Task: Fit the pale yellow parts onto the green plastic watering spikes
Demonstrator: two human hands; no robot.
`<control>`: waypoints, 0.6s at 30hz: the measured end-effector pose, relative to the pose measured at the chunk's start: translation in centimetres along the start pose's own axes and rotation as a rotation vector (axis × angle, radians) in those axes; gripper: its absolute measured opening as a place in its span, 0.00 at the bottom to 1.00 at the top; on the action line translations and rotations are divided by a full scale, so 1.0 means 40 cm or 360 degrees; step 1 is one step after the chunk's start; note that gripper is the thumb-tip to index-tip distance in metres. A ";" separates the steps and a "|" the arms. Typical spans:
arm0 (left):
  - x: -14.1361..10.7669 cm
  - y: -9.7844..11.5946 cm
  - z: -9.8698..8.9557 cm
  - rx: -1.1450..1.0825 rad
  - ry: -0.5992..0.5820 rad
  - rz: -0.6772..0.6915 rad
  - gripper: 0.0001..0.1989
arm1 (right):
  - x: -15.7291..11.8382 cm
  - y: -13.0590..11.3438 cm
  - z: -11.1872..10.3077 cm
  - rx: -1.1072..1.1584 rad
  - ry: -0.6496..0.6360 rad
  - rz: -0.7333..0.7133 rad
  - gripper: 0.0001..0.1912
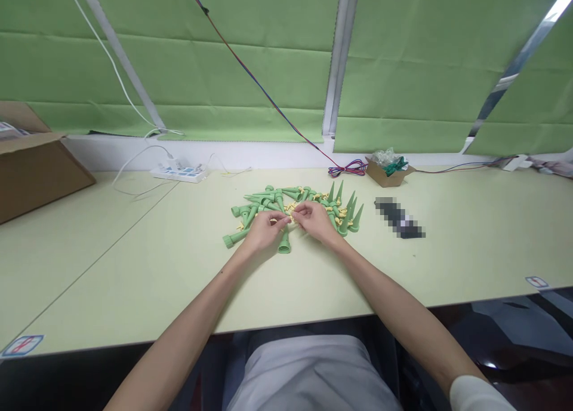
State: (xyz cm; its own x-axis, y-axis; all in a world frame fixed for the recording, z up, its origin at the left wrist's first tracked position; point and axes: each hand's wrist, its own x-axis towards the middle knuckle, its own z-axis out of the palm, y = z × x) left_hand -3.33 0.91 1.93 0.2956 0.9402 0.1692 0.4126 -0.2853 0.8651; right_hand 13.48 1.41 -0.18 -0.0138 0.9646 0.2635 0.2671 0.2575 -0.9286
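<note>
My left hand (267,228) and my right hand (312,220) meet over the front of a pile, thumbs and fingers pinched, fingertips almost touching. A bit of yellow shows between them, seemingly a small yellow plastic piece (290,218); the fingers mostly hide its shape. Around the hands lie many green plastic spikes (264,201) with ribbed caps, some on their sides. On the right, several pointed spikes (351,214) stand upright. Small yellow pieces (290,207) are scattered behind the fingertips. Just below the hands, one green spike (284,244) points its open round end toward me.
A dark pixelated object (398,218) lies to the right of the pile. Behind it stands a small cardboard box (387,177) with plastic wrap, beside coiled wires (348,168). A power strip (181,172) and a large cardboard box (40,172) are at the left.
</note>
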 end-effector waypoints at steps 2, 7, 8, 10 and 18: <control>0.000 -0.001 0.001 0.0026 -0.0012 0.0016 0.17 | 0.000 0.002 -0.001 -0.0049 -0.0079 -0.0014 0.07; 0.001 -0.003 0.005 0.0103 -0.0039 0.0021 0.17 | -0.001 0.006 -0.002 -0.0245 -0.0114 -0.0049 0.10; 0.002 -0.004 0.005 0.0109 -0.0039 0.0026 0.17 | -0.001 0.005 -0.002 -0.0279 -0.0088 -0.0069 0.09; 0.005 -0.009 0.004 0.0132 -0.0021 0.0046 0.17 | 0.000 0.003 -0.003 -0.0333 -0.0018 -0.0112 0.09; 0.007 -0.020 -0.010 0.0395 0.0125 -0.0098 0.15 | -0.007 -0.017 -0.010 -0.0381 0.0135 -0.0181 0.11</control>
State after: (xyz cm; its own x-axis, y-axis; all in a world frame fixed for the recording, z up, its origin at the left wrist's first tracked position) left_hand -3.91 1.49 1.47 0.1994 0.9661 0.1641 0.6291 -0.2546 0.7344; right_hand 13.68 0.94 0.47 0.0216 0.9194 0.3926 0.4885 0.3329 -0.8065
